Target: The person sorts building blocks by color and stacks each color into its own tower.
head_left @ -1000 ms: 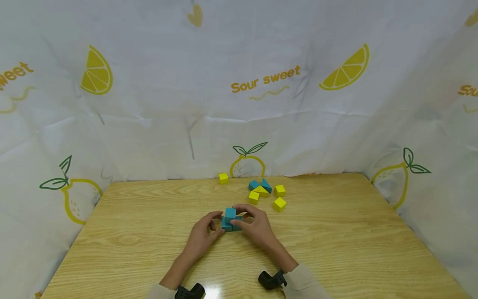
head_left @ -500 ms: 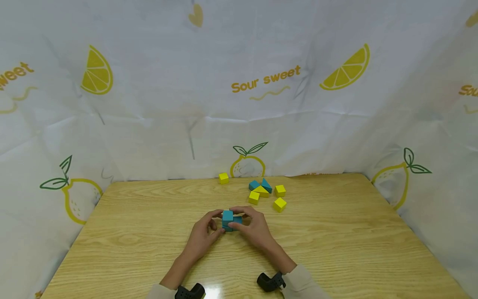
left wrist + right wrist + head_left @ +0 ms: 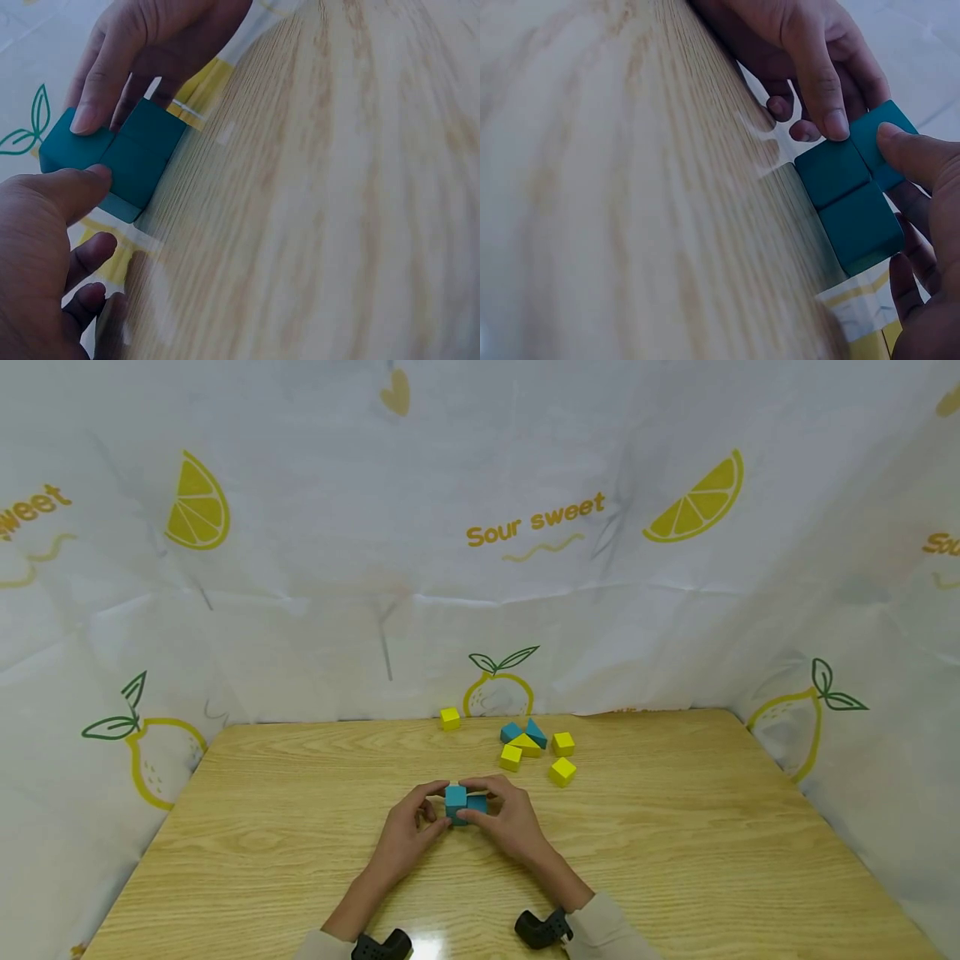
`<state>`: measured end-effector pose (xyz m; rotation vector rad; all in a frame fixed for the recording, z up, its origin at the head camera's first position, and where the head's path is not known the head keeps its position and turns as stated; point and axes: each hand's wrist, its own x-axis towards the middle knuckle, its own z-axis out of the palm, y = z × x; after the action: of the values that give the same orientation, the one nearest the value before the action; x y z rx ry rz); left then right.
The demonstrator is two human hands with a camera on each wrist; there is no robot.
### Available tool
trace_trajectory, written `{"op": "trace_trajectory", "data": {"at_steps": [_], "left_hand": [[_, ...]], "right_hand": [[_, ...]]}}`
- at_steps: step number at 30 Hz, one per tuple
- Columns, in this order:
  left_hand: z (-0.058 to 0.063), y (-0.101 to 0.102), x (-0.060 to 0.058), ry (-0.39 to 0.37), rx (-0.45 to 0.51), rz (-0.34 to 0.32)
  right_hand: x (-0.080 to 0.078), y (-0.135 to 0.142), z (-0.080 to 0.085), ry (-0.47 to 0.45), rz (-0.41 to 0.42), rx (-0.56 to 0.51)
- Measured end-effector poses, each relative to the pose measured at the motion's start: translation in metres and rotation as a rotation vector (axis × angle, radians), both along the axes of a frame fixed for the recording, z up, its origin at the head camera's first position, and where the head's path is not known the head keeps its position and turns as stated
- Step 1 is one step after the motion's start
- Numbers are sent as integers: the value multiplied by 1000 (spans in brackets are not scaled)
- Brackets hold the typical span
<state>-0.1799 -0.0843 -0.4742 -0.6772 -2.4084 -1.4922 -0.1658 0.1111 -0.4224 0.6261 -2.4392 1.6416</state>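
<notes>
Two blue toy blocks, a left one [image 3: 831,174] and a right one [image 3: 861,226], sit side by side on the wooden table. Stacked over the left block is a third blue block [image 3: 456,797], the upper one. My right hand [image 3: 513,818] pinches this upper block, thumb on its near side and fingers behind. My left hand [image 3: 405,827] grips the lower left block between thumb and fingers, with the thumb tip by the seam below the upper block. In the left wrist view, the right hand's fingers [image 3: 96,90] partly cover the blocks.
Behind the hands lie a yellow triangle block [image 3: 527,744], a blue triangle block [image 3: 536,734], another blue block [image 3: 511,732] and several yellow cubes [image 3: 562,772]. One yellow cube [image 3: 450,719] stands at the table's back edge, against a lemon-printed cloth [image 3: 337,652].
The right hand has shifted the upper blue block a little left and down, from across the seam onto the left block. My left hand has stayed almost still.
</notes>
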Motion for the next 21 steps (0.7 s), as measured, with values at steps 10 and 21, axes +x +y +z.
{"op": "trace_trajectory", "data": {"at_steps": [10, 21], "left_hand": [[0, 0, 0, 10, -2, -1], [0, 0, 0, 29, -8, -9]], "right_hand": [[1, -1, 1, -19, 7, -16], [0, 0, 1, -18, -3, 4]]}}
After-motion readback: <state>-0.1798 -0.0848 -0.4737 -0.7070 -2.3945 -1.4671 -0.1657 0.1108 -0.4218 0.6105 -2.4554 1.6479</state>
